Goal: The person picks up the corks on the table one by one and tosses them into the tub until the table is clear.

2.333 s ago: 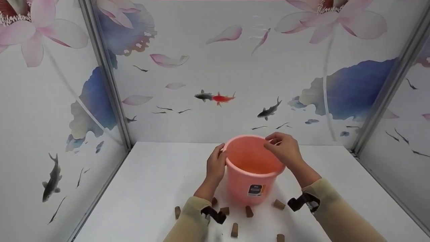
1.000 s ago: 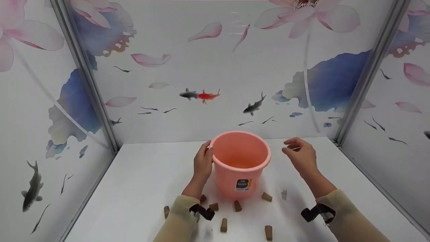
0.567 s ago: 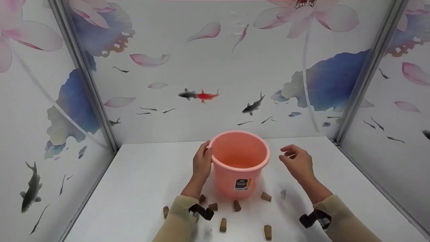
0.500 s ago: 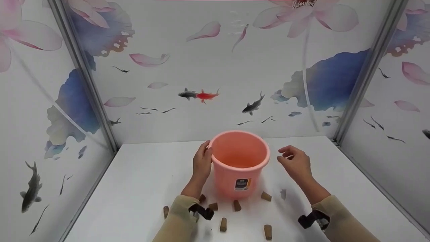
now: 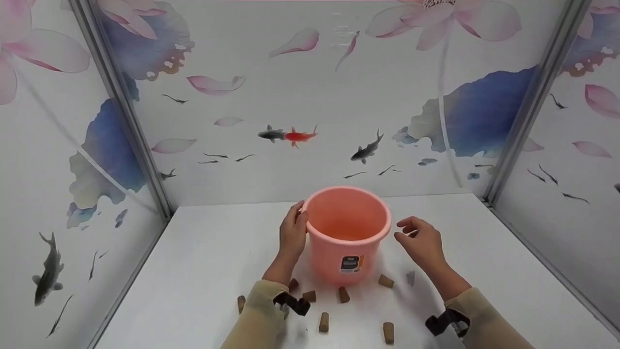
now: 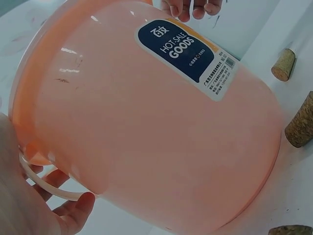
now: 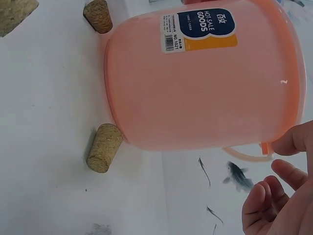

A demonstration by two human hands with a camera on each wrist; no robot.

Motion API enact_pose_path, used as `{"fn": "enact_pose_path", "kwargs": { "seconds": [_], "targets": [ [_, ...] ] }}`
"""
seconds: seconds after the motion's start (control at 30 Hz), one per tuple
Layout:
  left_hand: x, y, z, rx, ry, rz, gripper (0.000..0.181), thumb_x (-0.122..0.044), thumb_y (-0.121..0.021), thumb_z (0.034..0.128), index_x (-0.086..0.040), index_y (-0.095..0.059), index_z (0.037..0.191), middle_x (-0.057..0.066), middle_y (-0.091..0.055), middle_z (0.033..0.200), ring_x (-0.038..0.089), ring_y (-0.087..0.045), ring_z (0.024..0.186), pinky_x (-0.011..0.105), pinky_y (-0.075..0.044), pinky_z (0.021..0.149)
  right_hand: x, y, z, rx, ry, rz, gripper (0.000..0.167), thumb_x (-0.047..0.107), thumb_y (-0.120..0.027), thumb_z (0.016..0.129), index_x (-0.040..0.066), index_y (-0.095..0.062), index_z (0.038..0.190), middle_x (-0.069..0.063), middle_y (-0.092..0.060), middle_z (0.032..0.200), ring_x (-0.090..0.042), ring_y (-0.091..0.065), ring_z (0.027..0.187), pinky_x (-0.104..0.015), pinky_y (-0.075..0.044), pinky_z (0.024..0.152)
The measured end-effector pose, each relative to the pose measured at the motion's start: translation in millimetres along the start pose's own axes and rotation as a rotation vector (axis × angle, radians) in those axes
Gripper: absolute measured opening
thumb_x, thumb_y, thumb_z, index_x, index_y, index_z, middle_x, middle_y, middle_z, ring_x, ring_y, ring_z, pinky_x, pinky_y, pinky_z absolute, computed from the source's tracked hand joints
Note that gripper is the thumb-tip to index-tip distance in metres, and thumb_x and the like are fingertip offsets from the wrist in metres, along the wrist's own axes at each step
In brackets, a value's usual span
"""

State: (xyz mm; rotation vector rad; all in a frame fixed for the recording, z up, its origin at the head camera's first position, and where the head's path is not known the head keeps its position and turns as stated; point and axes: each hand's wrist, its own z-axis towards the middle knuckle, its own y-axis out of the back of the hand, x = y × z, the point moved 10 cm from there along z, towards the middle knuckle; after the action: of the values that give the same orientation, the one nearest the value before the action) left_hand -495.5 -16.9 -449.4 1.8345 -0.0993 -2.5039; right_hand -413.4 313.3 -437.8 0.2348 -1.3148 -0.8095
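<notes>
A pink plastic bucket (image 5: 322,257) stands upright on the white table, its open mouth facing up and a dark label on its near side. My left hand (image 5: 293,233) holds the bucket's left side just under the rim. In the left wrist view, its thumb and fingers lie around the pale bucket handle (image 6: 58,192). Just off the bucket's right side hovers my right hand (image 5: 420,240), fingers loosely bent and holding nothing. The right wrist view shows its thumb close to the handle's mount; whether they touch I cannot tell.
Several tapered corks lie in front of the bucket, among them a cork (image 5: 324,322), another cork (image 5: 388,332) and a cork (image 5: 386,281) near its base. White panels printed with flowers and fish enclose the table (image 5: 208,271) at the back and both sides.
My right hand left the bucket's rim, moved out to the right, then came lower and back toward the bucket's side. My left hand stays on the bucket. The head view has shifted slightly.
</notes>
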Motion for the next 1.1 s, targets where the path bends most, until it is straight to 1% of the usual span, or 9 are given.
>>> {"fn": "enact_pose_path", "kwargs": {
  "seconds": [0.2, 0.43, 0.6, 0.73, 0.97, 1.1],
  "targets": [
    [3.7, -1.2, 0.8, 0.017, -0.002, -0.028, 0.047, -0.032, -0.048, 0.1103, -0.016, -0.056, 0.154, 0.013, -0.070, 0.135, 0.037, -0.068, 0.119, 0.037, -0.062, 0.096, -15.5, -4.0, -2.9, -0.026, -0.014, 0.024, 0.023, 0.016, -0.073, 0.095, 0.006, -0.075, 0.115, -0.017, -0.072, 0.107, -0.030, -0.068, 0.096, -0.027, -0.053, 0.072],
    [8.2, 0.2, -1.0, 0.014, 0.029, -0.013, 0.048, -0.034, -0.049, 0.1096, -0.017, -0.055, 0.155, 0.011, -0.070, 0.137, 0.038, -0.067, 0.121, 0.039, -0.061, 0.099, -34.2, -17.1, -7.5, 0.013, -0.083, 0.031, 0.027, 0.019, -0.072, 0.096, 0.005, -0.074, 0.120, -0.018, -0.070, 0.112, -0.030, -0.065, 0.100, -0.028, -0.053, 0.074],
    [11.3, -1.8, -3.2, 0.015, 0.041, 0.008, 0.049, -0.035, -0.049, 0.1104, -0.017, -0.053, 0.156, 0.009, -0.070, 0.138, 0.033, -0.069, 0.120, 0.038, -0.061, 0.099, -45.6, -22.4, -10.6, 0.030, -0.118, 0.017, 0.026, 0.020, -0.072, 0.097, 0.005, -0.073, 0.119, -0.017, -0.069, 0.112, -0.030, -0.063, 0.100, -0.028, -0.053, 0.074],
    [10.9, -3.4, -5.0, 0.013, 0.041, 0.021, 0.050, -0.036, -0.049, 0.1107, -0.016, -0.053, 0.156, 0.008, -0.070, 0.138, 0.030, -0.070, 0.119, 0.038, -0.062, 0.098, -52.1, -25.2, -12.9, 0.046, -0.122, 0.002, 0.027, 0.021, -0.073, 0.096, 0.005, -0.073, 0.119, -0.017, -0.070, 0.112, -0.029, -0.064, 0.099, -0.027, -0.053, 0.073],
    [3.8, -4.3, -3.7, 0.026, 0.012, 0.006, 0.050, -0.034, -0.048, 0.1111, -0.015, -0.052, 0.157, 0.010, -0.069, 0.139, 0.035, -0.068, 0.122, 0.037, -0.061, 0.098, -60.0, -28.7, -8.9, 0.095, -0.130, 0.006, 0.034, 0.022, -0.075, 0.095, 0.007, -0.071, 0.125, -0.018, -0.068, 0.118, -0.031, -0.063, 0.104, -0.028, -0.054, 0.076],
    [0.3, 1.9, -1.8, 0.010, -0.008, 0.010, 0.050, -0.034, -0.047, 0.1113, -0.014, -0.052, 0.156, 0.012, -0.069, 0.137, 0.035, -0.068, 0.119, 0.038, -0.061, 0.097, -56.9, -35.7, -2.6, 0.124, -0.087, 0.018, 0.037, 0.022, -0.076, 0.094, 0.005, -0.071, 0.126, -0.018, -0.069, 0.115, -0.032, -0.065, 0.103, -0.029, -0.055, 0.075]
  ]
}}
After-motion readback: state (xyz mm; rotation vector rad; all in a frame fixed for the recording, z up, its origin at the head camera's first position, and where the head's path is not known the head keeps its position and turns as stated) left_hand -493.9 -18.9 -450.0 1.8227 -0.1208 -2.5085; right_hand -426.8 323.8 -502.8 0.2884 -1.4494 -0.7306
